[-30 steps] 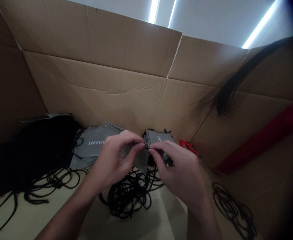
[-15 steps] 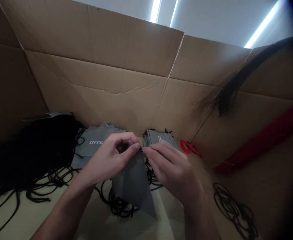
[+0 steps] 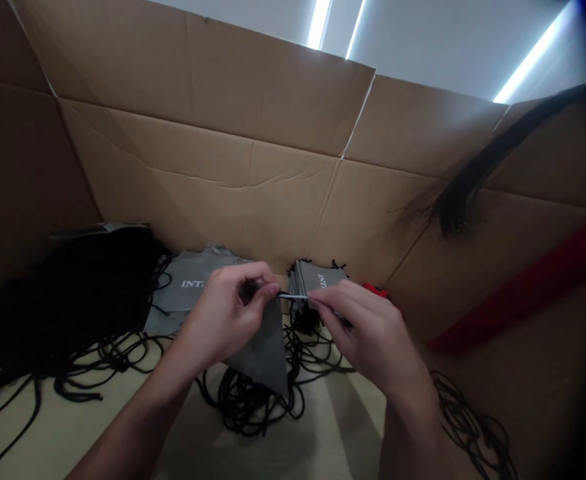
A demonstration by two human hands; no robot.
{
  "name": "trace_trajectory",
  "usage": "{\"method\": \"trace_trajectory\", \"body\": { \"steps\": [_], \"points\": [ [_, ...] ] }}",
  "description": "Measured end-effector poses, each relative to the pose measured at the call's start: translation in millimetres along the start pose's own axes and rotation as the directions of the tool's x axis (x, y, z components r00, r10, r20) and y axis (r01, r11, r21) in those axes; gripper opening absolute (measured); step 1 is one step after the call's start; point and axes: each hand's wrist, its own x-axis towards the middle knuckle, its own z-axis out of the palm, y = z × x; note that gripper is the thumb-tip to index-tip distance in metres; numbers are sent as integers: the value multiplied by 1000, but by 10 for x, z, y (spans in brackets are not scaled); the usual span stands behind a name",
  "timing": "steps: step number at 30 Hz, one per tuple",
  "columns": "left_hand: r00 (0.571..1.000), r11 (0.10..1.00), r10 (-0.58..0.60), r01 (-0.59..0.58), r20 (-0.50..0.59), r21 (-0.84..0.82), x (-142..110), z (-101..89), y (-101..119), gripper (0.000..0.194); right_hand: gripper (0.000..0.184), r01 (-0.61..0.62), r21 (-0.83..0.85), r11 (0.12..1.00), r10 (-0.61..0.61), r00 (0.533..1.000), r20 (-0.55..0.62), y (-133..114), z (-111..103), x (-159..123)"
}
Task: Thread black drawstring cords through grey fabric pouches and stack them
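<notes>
My left hand (image 3: 233, 303) is closed in a pinch on the top corner of a grey fabric pouch (image 3: 267, 350), which hangs below it. Between my hands runs a thin, pale, needle-like rod (image 3: 297, 296), nearly level, with something black at its left end. My right hand (image 3: 363, 320) pinches the rod's right end between thumb and fingers. Beneath the pouch, a tangle of black cord (image 3: 245, 413) lies on the table. Whether the rod passes through the pouch's edge is hidden by my left fingers.
At the left rises a large heap of black cords (image 3: 73, 293). Flat grey pouches (image 3: 173, 293) with white lettering lie beside it, and a stack of corded pouches (image 3: 317, 277) stands behind my right hand. A red-handled object (image 3: 375, 290) and a cord coil (image 3: 473, 427) are at right. Cardboard walls (image 3: 213, 147) enclose the back.
My right hand has moved right, away from my left, exposing the thin rod between them. The pouch's lower tip has swung left. My left hand stays nearly in place.
</notes>
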Motion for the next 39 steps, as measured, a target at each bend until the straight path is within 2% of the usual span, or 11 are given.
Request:
{"method": "trace_trajectory", "body": {
  "steps": [3, 10, 12, 15, 18, 20, 24, 27, 30, 32, 39],
  "points": [
    [999, 999, 2, -1, -40, 38, -7, 57, -17, 22, 13, 17, -18, 1000, -16, 1000, 3, -16, 0, -2],
    [997, 998, 51, -49, -53, 42, -10, 245, -34, 21, 18, -38, 14, 999, 38, 998, 57, -125, 236, 32],
    [996, 995, 67, -62, -60, 76, 4, 196, -65, 21, 16, -67, 25, 997, 65, 995, 72, -99, 212, 29],
    [992, 983, 78, -59, -102, 172, 39, 52, -134, 20, 12, -133, 1, 991, 132, 989, 74, -3, 63, -3],
    [988, 975, 83, -52, -132, 217, 54, -22, -156, 20, 13, -134, -20, 991, 135, 989, 61, 60, -49, -35],
    [990, 980, 89, -67, -113, 186, 43, 28, -125, 20, 15, -116, -6, 993, 117, 989, 87, 31, -14, -30],
    [997, 990, 82, -83, 13, 111, 13, 220, -73, 23, 24, -121, -49, 991, 129, 967, 219, -103, 215, 24],
    [997, 987, 79, -78, -1, 140, 30, 222, -128, 23, 22, -187, -55, 981, 195, 944, 267, -88, 263, 27],
    [996, 979, 88, -80, -31, 190, 58, 120, -191, 23, 23, -254, -65, 965, 262, 941, 214, 22, 158, -16],
    [995, 974, 89, -78, -39, 211, 60, 92, -195, 24, 27, -249, -107, 963, 264, 952, 158, 63, 98, -35],
    [992, 974, 109, -92, -70, 205, 8, 287, -94, 26, 31, -120, -219, 968, 140, 987, 76, -99, 228, 12]
  ]
}}
